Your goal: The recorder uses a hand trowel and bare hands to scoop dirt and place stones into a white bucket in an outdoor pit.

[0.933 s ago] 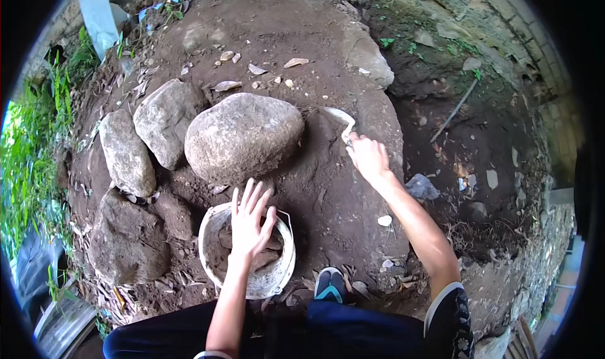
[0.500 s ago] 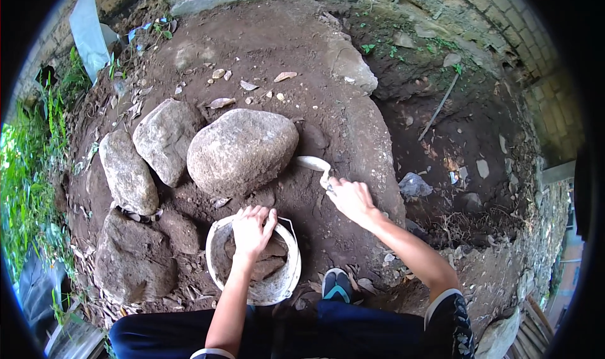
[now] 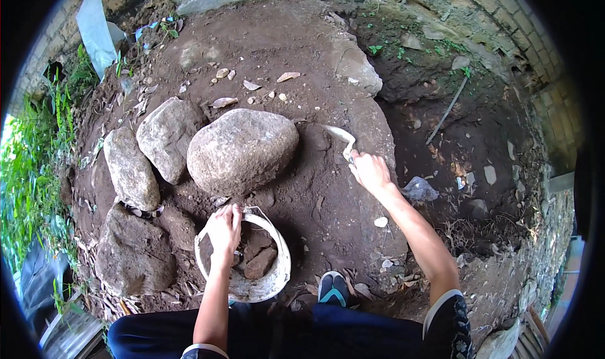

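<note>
My left hand [image 3: 224,230] is closed over the far left rim of a dirty white bucket [image 3: 281,258], its thin wire handle lying near the fingers. Chunks of reddish-brown stone [image 3: 260,262] and soil lie inside the bucket, partly hidden by my wrist. My right hand [image 3: 372,172] grips the handle of a trowel [image 3: 340,134] with a bent neck and a pale, soil-smeared blade. That blade rests low over the dirt, right of a large rounded boulder [image 3: 242,150].
Several more boulders stand at left, among them an oblong one [image 3: 130,170] and a brown one [image 3: 135,252]. A raised earth edge [image 3: 378,122] drops to a lower trench [image 3: 460,151] on the right. My sandalled foot [image 3: 333,288] is near the bucket.
My right hand and the trowel have moved right and farther away. My left hand has shifted left with the bucket, which has tipped slightly, showing more of the stones inside.
</note>
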`<action>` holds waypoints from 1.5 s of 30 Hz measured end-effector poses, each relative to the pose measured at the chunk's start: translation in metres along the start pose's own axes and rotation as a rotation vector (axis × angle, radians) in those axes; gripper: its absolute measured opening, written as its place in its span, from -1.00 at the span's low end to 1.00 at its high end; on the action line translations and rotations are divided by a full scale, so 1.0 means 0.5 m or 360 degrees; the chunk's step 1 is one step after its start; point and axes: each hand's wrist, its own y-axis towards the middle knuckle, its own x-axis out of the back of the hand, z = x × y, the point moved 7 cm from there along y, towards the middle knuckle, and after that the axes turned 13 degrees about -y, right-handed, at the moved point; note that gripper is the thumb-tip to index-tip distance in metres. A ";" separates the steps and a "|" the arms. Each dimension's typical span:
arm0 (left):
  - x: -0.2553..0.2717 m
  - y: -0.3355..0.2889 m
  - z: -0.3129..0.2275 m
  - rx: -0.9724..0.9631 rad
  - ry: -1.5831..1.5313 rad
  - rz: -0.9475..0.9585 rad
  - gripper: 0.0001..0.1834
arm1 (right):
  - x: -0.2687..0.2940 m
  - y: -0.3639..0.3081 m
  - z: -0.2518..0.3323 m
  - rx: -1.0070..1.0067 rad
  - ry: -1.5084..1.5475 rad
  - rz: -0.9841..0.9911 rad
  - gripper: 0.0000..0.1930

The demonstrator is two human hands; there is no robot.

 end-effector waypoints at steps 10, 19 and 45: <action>-0.004 0.053 -0.134 -0.0760 0.0190 -0.0323 -0.25 | 0.068 -0.038 0.034 0.0087 -0.0087 -0.0214 -0.75; -0.080 0.082 -0.069 -0.0593 0.0550 -0.0207 -0.17 | 0.029 0.082 -0.026 0.0108 0.0075 0.0060 -0.81; -0.079 0.084 -0.076 -0.0706 0.0401 -0.0340 -0.19 | -0.016 -0.094 0.068 0.0291 -0.0108 0.0180 -0.68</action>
